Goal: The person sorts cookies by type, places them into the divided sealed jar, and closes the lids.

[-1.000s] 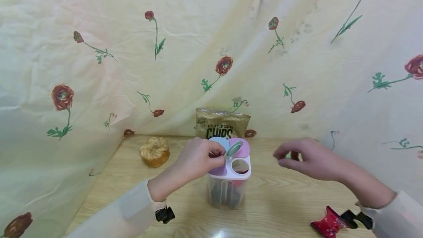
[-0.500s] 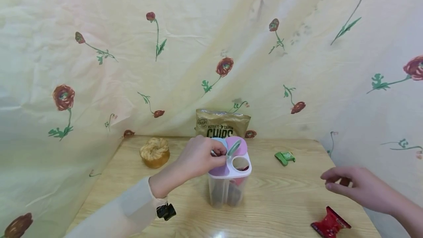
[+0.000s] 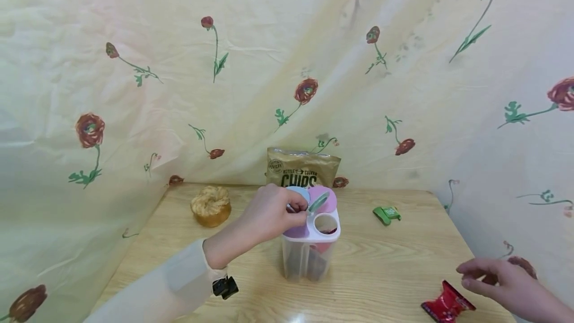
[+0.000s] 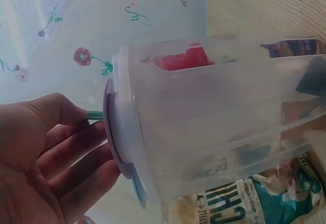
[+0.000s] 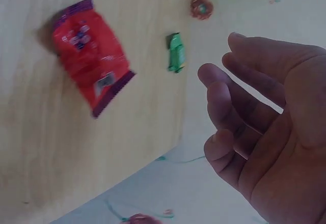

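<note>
A clear container (image 3: 297, 264) divided into compartments stands upright at mid-table, with a white top and coloured flip lids. My left hand (image 3: 269, 216) pinches the raised green lid (image 3: 320, 203) between thumb and fingers; the round opening (image 3: 326, 224) in front of it is uncovered. Through the clear wall, the left wrist view shows a red packet (image 4: 184, 60) and a dark packet (image 4: 295, 48) inside. My right hand (image 3: 500, 283) hovers by the table's right edge, holding nothing, fingers loosely curled. Nearest to it lies a red snack packet (image 5: 94, 56) with purple ends.
Behind the container stands a gold bag of chips (image 3: 305, 164). A round bread bun (image 3: 211, 207) sits at the back left of the wooden table (image 3: 381, 268). Toward the back right lies a small green packet (image 3: 387, 214). Flowered cloth hangs behind and beside the table.
My right hand has moved rightward and toward the front, away from over the green packet, which now shows. My left hand keeps its pinch on the raised green lid.
</note>
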The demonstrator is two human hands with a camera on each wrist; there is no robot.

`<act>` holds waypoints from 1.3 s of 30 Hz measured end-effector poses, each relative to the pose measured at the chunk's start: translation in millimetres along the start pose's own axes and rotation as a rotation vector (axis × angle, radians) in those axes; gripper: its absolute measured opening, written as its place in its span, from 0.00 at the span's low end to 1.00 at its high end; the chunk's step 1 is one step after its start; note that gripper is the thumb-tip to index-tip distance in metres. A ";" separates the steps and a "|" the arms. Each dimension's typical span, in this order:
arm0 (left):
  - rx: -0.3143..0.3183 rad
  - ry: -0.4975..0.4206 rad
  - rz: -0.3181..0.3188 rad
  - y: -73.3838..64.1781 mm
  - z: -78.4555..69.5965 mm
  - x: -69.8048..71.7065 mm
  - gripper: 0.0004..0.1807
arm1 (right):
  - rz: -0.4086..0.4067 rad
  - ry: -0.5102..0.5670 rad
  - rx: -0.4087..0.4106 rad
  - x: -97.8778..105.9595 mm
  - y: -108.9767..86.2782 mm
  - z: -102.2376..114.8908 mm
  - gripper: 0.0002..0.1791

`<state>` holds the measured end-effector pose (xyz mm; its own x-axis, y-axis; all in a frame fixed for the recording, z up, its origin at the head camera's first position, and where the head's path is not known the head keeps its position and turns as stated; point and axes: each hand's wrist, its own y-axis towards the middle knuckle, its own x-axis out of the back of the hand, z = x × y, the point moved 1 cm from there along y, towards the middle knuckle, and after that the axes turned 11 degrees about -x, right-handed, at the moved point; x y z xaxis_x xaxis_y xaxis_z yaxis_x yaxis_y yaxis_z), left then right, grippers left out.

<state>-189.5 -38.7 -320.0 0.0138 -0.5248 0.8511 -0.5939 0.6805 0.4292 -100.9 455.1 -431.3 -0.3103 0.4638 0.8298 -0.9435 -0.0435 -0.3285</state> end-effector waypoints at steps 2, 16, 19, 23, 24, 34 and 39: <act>-0.010 0.005 0.000 -0.6 0.0 0.2 0.05 | 0.065 0.057 -0.053 -5.2 4.3 -11.2 0.22; 0.004 -0.012 0.009 -2.5 1.8 -0.8 0.08 | 0.127 0.160 -0.339 -42.8 27.8 -65.1 0.43; 0.002 -0.012 0.008 -2.8 2.3 -1.1 0.08 | 0.138 0.154 -0.367 -50.7 31.5 -65.5 0.49; -0.013 -0.014 0.005 -1.8 2.9 -1.9 0.07 | 0.128 0.113 -0.375 -58.7 36.2 -63.4 0.47; -0.014 -0.014 0.004 -1.5 3.0 -1.9 0.07 | 0.123 0.100 -0.371 -60.1 37.1 -63.2 0.45; 0.024 -0.016 0.022 -1.9 3.5 -0.7 0.04 | 0.223 0.154 -0.340 -69.4 53.9 -83.6 0.36; 0.015 0.000 0.015 -2.2 3.6 -1.4 0.06 | 0.245 0.220 -0.352 -69.8 49.2 -70.1 0.29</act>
<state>-191.1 -41.3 -323.3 0.0051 -0.5146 0.8574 -0.6063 0.6802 0.4119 -117.4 482.6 -537.0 -0.4511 0.6552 0.6060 -0.7372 0.1091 -0.6668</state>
